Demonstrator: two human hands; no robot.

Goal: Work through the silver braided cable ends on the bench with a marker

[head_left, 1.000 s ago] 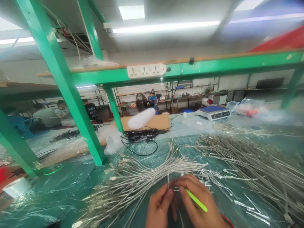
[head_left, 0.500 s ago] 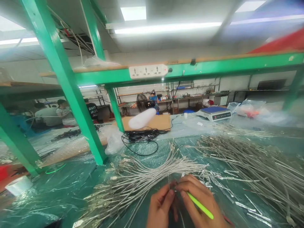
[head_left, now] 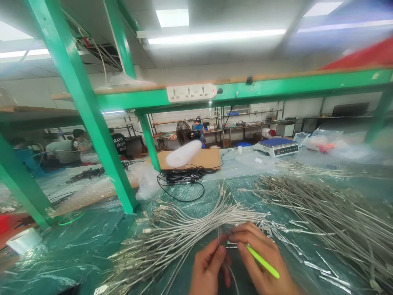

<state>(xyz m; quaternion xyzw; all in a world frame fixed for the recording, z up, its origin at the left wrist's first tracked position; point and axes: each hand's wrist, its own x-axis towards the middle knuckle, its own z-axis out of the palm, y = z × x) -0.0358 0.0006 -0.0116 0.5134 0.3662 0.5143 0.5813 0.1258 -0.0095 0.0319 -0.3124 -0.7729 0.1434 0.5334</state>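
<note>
Low in the middle of the head view, my left hand (head_left: 209, 262) pinches a thin grey cable (head_left: 233, 278) between thumb and fingers. One end of it stands up above the fingertips and its tail hangs below. Close by on the right, my right hand (head_left: 260, 258) is closed around a slim tool with a neon yellow-green handle (head_left: 263, 262). A narrow metallic piece shows between the two hands; whether it is the tool's tip, I cannot tell. Just beyond my hands lies a spread bundle of silver-grey cables (head_left: 196, 221) with connectors at their ends.
A larger heap of grey cables (head_left: 331, 213) lies to the right, with loose silver strips (head_left: 319, 268) before it. Farther back are a coil of black cable (head_left: 184, 175), a white roll (head_left: 184, 153) and a digital scale (head_left: 278, 146). A green post (head_left: 92, 114) rises on the left.
My right hand has shifted slightly right with the green-handled tool, widening the gap between my hands. My left hand stays in place, still holding the cable.
</note>
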